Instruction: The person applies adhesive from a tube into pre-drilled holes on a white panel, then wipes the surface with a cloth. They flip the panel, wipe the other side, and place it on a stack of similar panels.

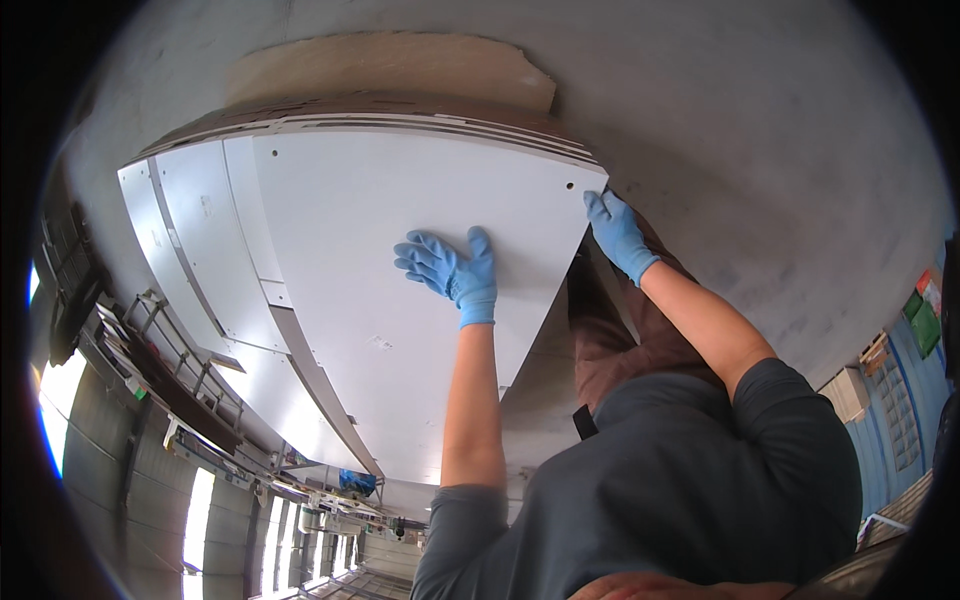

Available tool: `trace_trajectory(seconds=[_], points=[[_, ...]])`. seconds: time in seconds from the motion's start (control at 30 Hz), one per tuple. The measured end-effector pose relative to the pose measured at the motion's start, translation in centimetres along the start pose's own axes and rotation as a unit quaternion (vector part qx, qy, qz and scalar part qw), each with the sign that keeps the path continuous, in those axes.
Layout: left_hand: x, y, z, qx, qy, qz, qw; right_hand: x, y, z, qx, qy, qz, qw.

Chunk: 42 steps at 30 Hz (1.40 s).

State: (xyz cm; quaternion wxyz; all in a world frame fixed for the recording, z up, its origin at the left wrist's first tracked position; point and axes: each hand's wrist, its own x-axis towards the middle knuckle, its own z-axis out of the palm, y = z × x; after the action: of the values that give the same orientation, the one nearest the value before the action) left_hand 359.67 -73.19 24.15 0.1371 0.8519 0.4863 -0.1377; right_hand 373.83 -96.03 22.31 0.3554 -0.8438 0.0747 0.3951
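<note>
A large white flat panel (350, 230) lies on top of a stack of boards, with a small dark hole near each of its two far corners. My left hand (455, 275), in a blue glove, rests flat on its face with the fingers spread. At the right corner, my right hand (620, 237), gloved the same way, is closed around the panel's edge. Its thumb shows at the rim, while the fingertips underneath are hidden. Narrower white panels (200, 220) lie along the left side of the large one.
Layered board edges (380, 112) show along the stack's far side. Beyond them a brown sheet (390, 65) lies on the grey floor (760, 130). My legs (620, 340) stand close to the panel's right edge. Metal racks with long dark pieces (170, 375) are at the left.
</note>
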Motion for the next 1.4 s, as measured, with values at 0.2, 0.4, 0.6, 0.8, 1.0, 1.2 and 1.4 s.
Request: trace_trajectory(seconds=[0.2, 0.4, 0.6, 0.8, 1.0, 1.2, 1.4], points=[[-0.1, 0.6, -0.9, -0.029, 0.008, -0.004, 1.000, -0.1, -2.2, -1.7, 0.029, -0.023, -0.031, 0.999], [0.1, 1.2, -1.9, -0.023, -0.016, -0.023, 0.999, 0.6, -8.8, -4.2, -0.281, 0.157, -0.364, 0.874], [0.0, 1.2, -2.8, -0.044, -0.008, -0.023, 0.999, 4.9, -16.2, 0.9, -0.291, 0.025, -0.472, 0.832], [-0.6, 1.0, -3.8, -0.099, 0.027, -0.019, 0.995, 7.9, -20.1, 4.6, -0.325, -0.126, -0.328, 0.878], [-1.9, 0.1, -6.7, -0.168, 0.046, -0.046, 0.984, 8.0, -21.1, 4.4, -0.362, -0.154, -0.251, 0.885], [-12.9, -4.7, -7.4, -0.240, 0.248, -0.104, 0.933, 3.5, -20.1, 6.0, -0.503, 0.063, -0.519, 0.688], [-38.6, -9.3, -1.4, -0.253, 0.209, -0.221, 0.919, -11.0, -11.9, 7.0, -0.475, -0.071, -0.699, 0.530]])
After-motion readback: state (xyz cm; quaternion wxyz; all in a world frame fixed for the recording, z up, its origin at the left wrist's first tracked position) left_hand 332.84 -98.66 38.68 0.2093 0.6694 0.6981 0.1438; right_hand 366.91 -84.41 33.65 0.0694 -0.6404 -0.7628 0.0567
